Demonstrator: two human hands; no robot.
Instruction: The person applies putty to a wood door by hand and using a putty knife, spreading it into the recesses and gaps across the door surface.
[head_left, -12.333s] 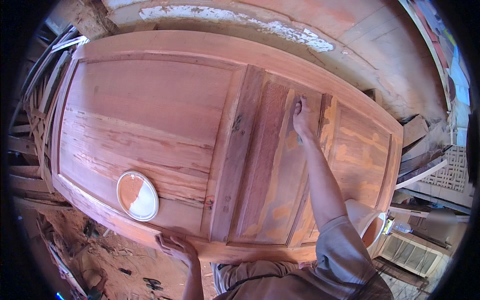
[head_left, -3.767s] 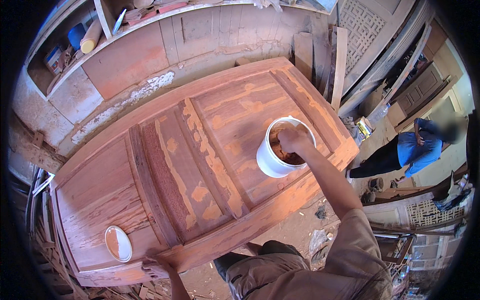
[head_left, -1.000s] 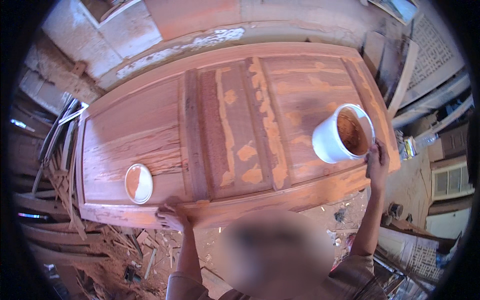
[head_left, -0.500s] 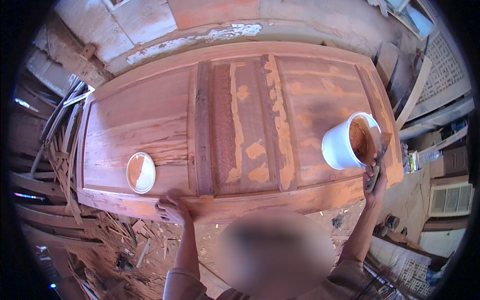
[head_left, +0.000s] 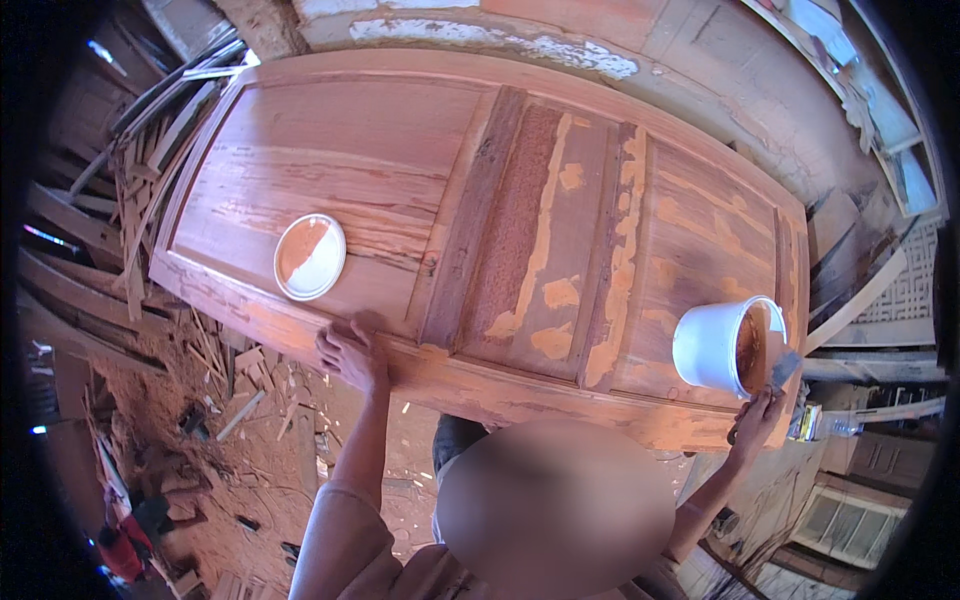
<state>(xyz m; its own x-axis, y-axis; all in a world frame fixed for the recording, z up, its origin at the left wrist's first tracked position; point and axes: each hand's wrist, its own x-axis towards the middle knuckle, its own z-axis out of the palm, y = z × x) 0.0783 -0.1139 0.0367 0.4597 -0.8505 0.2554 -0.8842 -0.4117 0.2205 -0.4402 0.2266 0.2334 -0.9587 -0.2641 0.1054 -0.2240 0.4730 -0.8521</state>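
Note:
A reddish wooden panel door (head_left: pixel 330 110) lies flat before me, with orange filler patches (head_left: pixel 562 292) over its middle and right panels. My left hand (head_left: pixel 352 355) rests on its near edge, fingers loosely spread and holding nothing. Toward the right end stands a white bucket (head_left: pixel 708 345), tilted in the view, with brown-orange filler (head_left: pixel 748 350) inside. Beside its mouth, my right hand (head_left: pixel 762 412) grips a putty knife (head_left: pixel 786 370) by the handle, blade pointing up toward the rim. A round white lid (head_left: pixel 322 268), partly coated with orange filler, sits on the left panel.
Scrap wood strips (head_left: pixel 150 195) are piled at the left. Offcuts and sawdust (head_left: pixel 260 420) litter the floor. A wall (head_left: pixel 650 40) runs behind the door. At the right are leaning boards (head_left: pixel 860 290) and a louvred panel (head_left: pixel 850 525). Another person in red (head_left: pixel 122 548) is low at the left.
My view has turned, so the door appears slanted down to the right. The putty knife has shifted slightly against the bucket's mouth. My left hand stays on the door's edge.

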